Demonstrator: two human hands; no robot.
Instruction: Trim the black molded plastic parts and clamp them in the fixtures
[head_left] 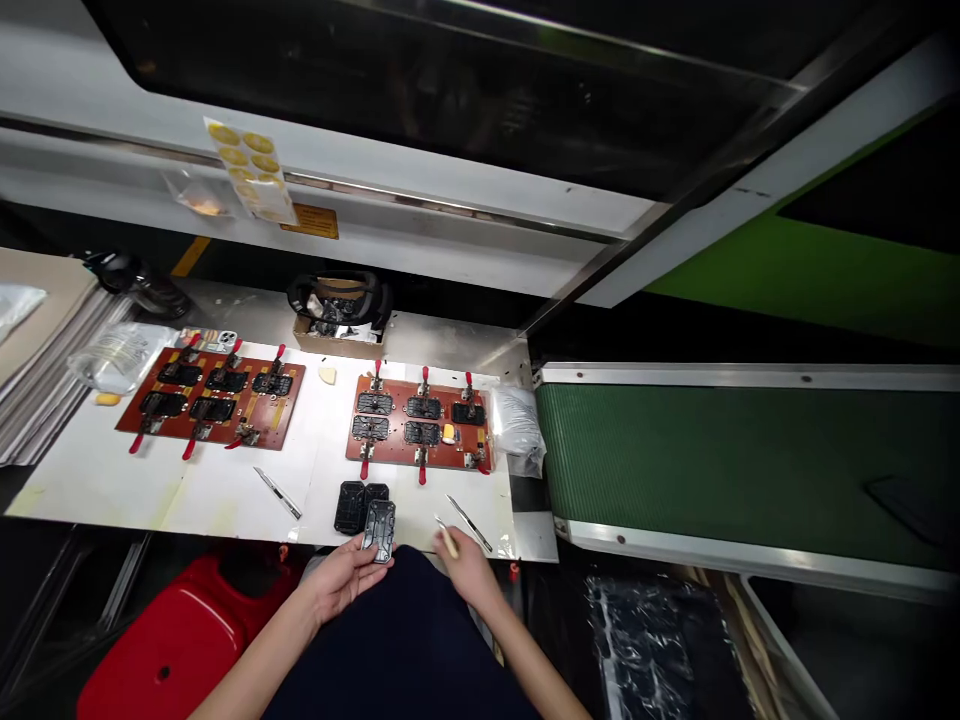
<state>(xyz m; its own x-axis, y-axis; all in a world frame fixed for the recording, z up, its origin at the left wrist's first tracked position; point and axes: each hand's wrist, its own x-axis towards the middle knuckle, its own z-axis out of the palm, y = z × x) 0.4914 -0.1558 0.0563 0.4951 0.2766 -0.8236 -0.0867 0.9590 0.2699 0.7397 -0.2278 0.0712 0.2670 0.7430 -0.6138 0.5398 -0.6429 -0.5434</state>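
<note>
My left hand (352, 580) is closed on a black rectangular plastic part (380, 528) with a ribbed, patterned face, held at the table's front edge. Just behind it, two similar black parts (350, 507) lie on the white tabletop, one partly hidden. My right hand (468, 573) grips a small tool (448, 541) with a cream-coloured handle; its thin tip points up and left, and its exact kind is unclear. Beside that hand lies a slim metal craft knife (469, 523). A second craft knife (277, 492) rests farther left.
Two brown fixture boards, a left one (259, 432) and a right one (442, 456), carry black parts and red-handled clamps. Behind them stands a cardboard box (337, 346). Plastic bags (517, 430) flank the boards. A green conveyor (735, 460) runs right; a red stool (180, 640) is below left.
</note>
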